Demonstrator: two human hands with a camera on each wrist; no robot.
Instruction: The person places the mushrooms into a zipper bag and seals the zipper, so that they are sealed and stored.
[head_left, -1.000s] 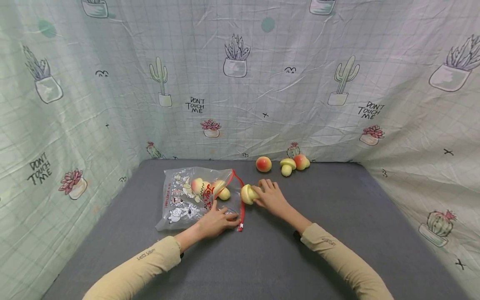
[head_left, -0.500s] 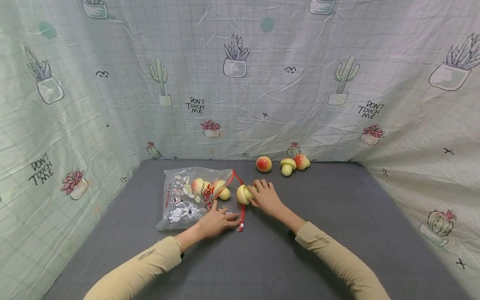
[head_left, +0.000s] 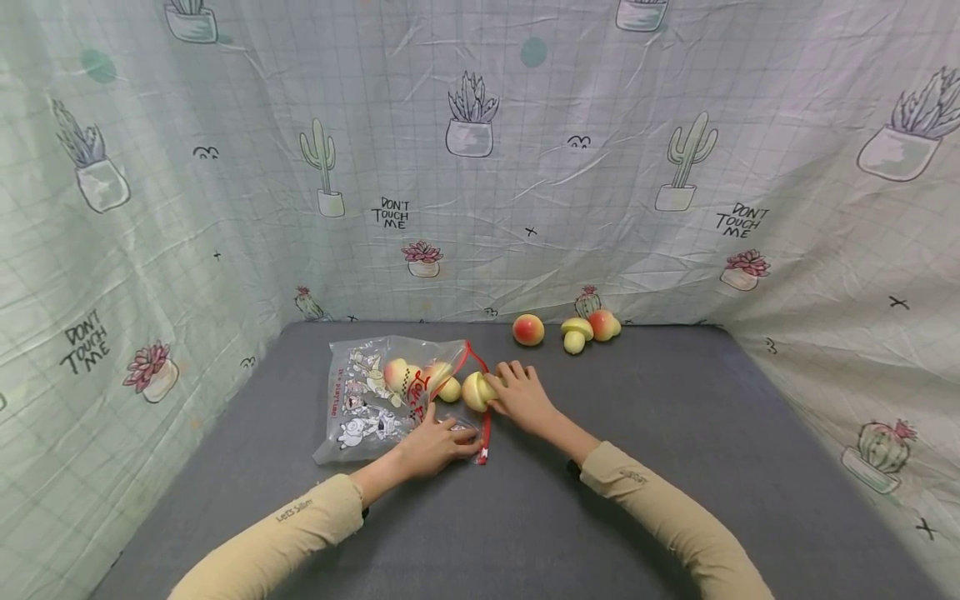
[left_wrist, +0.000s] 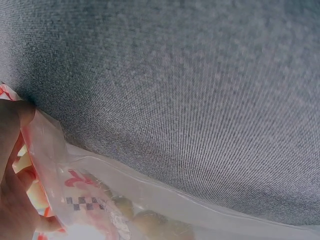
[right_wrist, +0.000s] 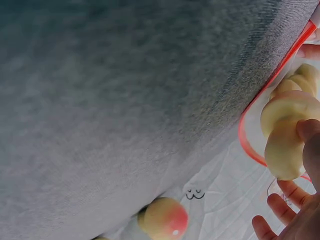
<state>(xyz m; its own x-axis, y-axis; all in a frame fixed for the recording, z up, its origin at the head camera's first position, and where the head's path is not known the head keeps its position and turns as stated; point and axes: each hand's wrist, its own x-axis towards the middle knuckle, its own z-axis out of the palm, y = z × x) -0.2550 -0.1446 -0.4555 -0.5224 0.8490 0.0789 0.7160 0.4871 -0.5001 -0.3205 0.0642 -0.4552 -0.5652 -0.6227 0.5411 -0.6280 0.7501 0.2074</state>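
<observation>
A clear slider zip bag (head_left: 347, 454) with a red closure and cartoon print lies on the table, its mouth facing right. My left hand (head_left: 437, 442) holds the bag's mouth at the near side, thumb at the red edge in the left wrist view. Between thumb and fingers, my right hand (head_left: 525, 400) pinches a toy mushroom (head_left: 472, 392) by its stem. Its cap, yellow with a reddish tint, points left and overlaps the bag's opening. Inside the bag lie more toy mushrooms (head_left: 448, 390), partly hidden by the print.
Behind my right hand, near the back edge of the grey table (head_left: 637, 467), are a red-capped mushroom (head_left: 528, 330), a yellow one (head_left: 575, 335) and another red-and-yellow one (head_left: 602, 324). A patterned curtain (head_left: 525, 200) hangs around the back and sides.
My right hand has moved left with the toy mushroom, bringing it from the red edge into the bag's mouth. My left hand and the bag have stayed in place.
</observation>
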